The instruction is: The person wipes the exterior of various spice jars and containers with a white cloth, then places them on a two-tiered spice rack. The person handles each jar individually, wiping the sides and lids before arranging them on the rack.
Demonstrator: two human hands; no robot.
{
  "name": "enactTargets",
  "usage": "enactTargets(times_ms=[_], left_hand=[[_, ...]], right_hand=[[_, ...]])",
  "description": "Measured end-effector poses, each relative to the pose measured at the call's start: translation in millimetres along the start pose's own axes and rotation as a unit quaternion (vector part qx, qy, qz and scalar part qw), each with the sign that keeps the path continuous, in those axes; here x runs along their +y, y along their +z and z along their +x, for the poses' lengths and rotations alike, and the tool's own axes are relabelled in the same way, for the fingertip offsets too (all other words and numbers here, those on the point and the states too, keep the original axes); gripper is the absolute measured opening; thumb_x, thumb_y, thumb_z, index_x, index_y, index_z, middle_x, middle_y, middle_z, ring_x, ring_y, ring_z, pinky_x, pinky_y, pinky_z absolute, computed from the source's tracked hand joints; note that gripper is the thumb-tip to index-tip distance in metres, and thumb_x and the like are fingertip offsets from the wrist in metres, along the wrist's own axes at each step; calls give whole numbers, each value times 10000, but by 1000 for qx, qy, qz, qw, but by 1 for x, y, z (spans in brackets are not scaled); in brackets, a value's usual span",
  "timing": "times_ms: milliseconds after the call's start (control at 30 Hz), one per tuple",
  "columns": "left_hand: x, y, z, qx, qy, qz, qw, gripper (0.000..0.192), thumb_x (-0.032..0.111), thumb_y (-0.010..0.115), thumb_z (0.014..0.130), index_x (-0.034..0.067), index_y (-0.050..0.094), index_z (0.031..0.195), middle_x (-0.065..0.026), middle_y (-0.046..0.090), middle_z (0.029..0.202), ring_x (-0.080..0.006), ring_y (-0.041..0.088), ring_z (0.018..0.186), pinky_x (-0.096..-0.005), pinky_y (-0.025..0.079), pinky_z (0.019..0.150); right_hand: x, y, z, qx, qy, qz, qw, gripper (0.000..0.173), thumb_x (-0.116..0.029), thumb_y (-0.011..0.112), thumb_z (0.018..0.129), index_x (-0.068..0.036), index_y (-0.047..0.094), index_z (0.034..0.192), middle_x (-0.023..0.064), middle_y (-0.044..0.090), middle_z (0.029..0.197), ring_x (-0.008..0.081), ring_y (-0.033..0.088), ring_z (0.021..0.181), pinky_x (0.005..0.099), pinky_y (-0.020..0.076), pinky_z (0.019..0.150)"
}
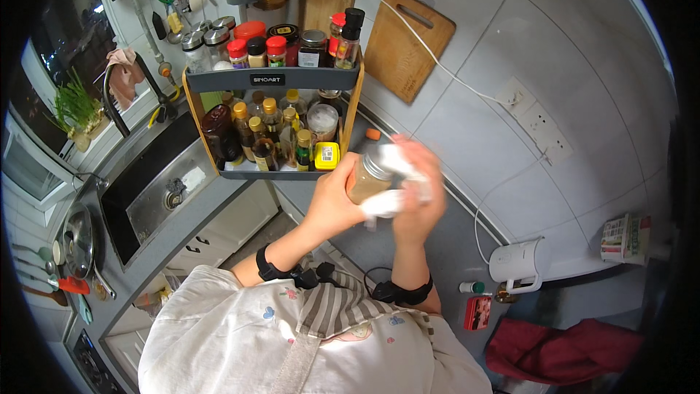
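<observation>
My left hand (331, 194) grips a clear spice jar (367, 183) with a silver metal lid and brown powder inside. The jar is tilted, held above the counter in front of the two-tier rack (306, 81). Motion blurs my right hand (429, 180), which has a white tissue or cloth (385, 204) in it. That white material lies against the jar's side and near its lid. My fingers and the tissue cover part of the jar. Bottles with gold caps (272, 112) and a yellow-lidded container (327, 155) fill the lower shelf nearest my left hand.
Shakers and red-capped jars (276, 50) crowd the rack's upper shelf. A sink (158, 202) lies to the left. Cutting boards (407, 44) lean on the wall behind. At right are a white electric kettle (517, 265), a red tin (477, 313) and a dark red cloth (558, 350).
</observation>
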State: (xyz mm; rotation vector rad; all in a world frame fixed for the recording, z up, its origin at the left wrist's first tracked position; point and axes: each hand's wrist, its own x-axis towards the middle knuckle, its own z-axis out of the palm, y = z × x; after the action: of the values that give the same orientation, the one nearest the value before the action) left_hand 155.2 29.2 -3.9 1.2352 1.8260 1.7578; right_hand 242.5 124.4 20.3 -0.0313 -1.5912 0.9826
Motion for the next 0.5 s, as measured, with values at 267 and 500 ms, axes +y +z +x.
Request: enactTargets(times_ms=[267,500], left_hand=[[-4,-1,-4,-52,45,27,997,575,264,841,648,73,514,1080,-158,661,912,-364,672,893,-373,526,735],[-3,3,7,-20,-87,-119,989,611,258,844,645,51,503,1109,-120,647,954,-231,660,800,-337,527,725]], right_hand=[[1,-12,3,-107,-11,-221,969,253,-239,654,860,11,626,886,149,665,869,287,671,761,352,532,663],[21,-14,-8,49,199,-153,967,530,-422,337,1023,-27,560,750,64,632,671,165,595,550,318,443,507]])
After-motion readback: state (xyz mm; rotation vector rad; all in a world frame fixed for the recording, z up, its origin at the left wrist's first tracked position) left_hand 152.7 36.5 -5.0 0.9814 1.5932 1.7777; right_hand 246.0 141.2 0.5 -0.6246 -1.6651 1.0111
